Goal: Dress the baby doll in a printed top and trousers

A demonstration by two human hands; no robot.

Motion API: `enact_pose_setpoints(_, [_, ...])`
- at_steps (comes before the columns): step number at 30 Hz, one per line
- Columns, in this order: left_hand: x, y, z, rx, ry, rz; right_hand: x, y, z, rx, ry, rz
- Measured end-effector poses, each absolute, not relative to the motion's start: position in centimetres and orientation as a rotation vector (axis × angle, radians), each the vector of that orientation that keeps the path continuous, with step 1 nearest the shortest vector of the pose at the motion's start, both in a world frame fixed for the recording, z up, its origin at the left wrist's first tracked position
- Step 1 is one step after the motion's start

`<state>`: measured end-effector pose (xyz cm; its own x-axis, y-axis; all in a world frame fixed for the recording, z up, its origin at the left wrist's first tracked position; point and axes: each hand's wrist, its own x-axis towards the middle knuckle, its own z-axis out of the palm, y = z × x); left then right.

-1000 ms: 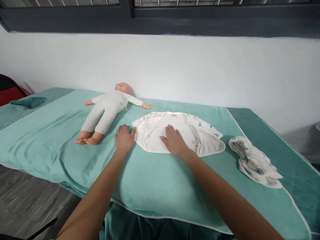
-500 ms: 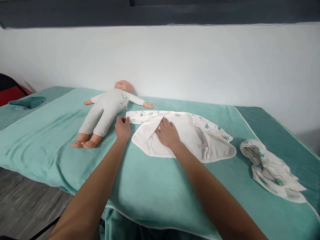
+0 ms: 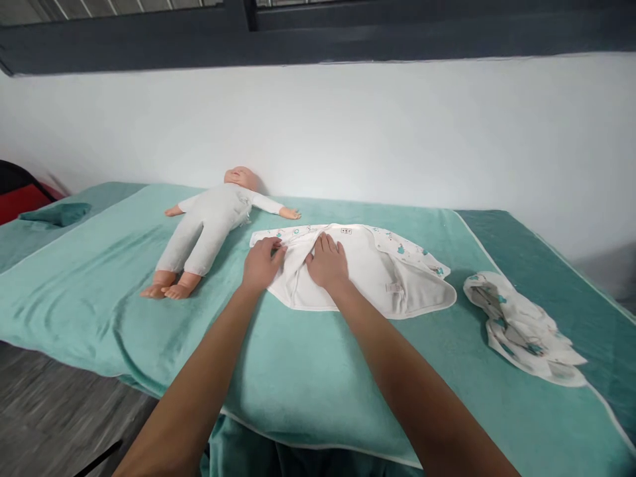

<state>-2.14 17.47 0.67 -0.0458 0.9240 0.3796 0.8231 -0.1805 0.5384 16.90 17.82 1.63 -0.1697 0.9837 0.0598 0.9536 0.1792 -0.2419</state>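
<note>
A white baby garment [image 3: 377,271] with teal prints lies spread open on the teal towel [image 3: 298,371]. My left hand [image 3: 262,264] rests on the garment's left part, fingers bent down onto the cloth near its sleeve. Just to its right, my right hand [image 3: 325,260] lies flat on the fabric with fingers stretched out. A baby doll [image 3: 209,222] in a pale suit lies on its back to the left of the garment, arms out, head toward the wall.
A second crumpled printed garment [image 3: 521,328] lies at the right on the towel. A folded teal cloth [image 3: 57,213] sits far left, next to something red and black [image 3: 20,195]. White wall runs close behind the table; floor shows lower left.
My left hand has moved from the garment's left edge onto the cloth, close beside my right hand. The left sleeve has been drawn out to the left since a second ago.
</note>
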Motion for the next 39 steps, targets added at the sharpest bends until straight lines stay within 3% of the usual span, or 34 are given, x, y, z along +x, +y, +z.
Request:
enact_pose_setpoints(9, [0.0,19.6,2.3,2.194,1.981,0.664,17.6,17.6,1.7,-1.736,-2.188,0.172])
enact_pose_setpoints(17, [0.5,20.9,1.3,1.962,2.201,0.801,18.9,16.2,1.6,-1.702,-2.107,0.193])
enact_pose_setpoints(21, [-0.1,21.2,0.6,1.903,2.182,0.858,24.9,16.0,2.7,-1.669,-1.920,0.165])
enact_pose_setpoints(27, [0.3,21.5,0.6,1.906,2.187,0.863,37.6,13.8,4.9,-2.042,-1.421,-0.223])
enact_pose_setpoints(32, [0.3,21.2,0.8,1.852,2.181,0.893,40.5,11.8,5.1,-2.463,-1.332,0.073])
enact_pose_setpoints(39, [0.1,20.9,0.9,1.778,2.148,0.952,40.8,11.6,5.0,-2.390,-1.254,0.114])
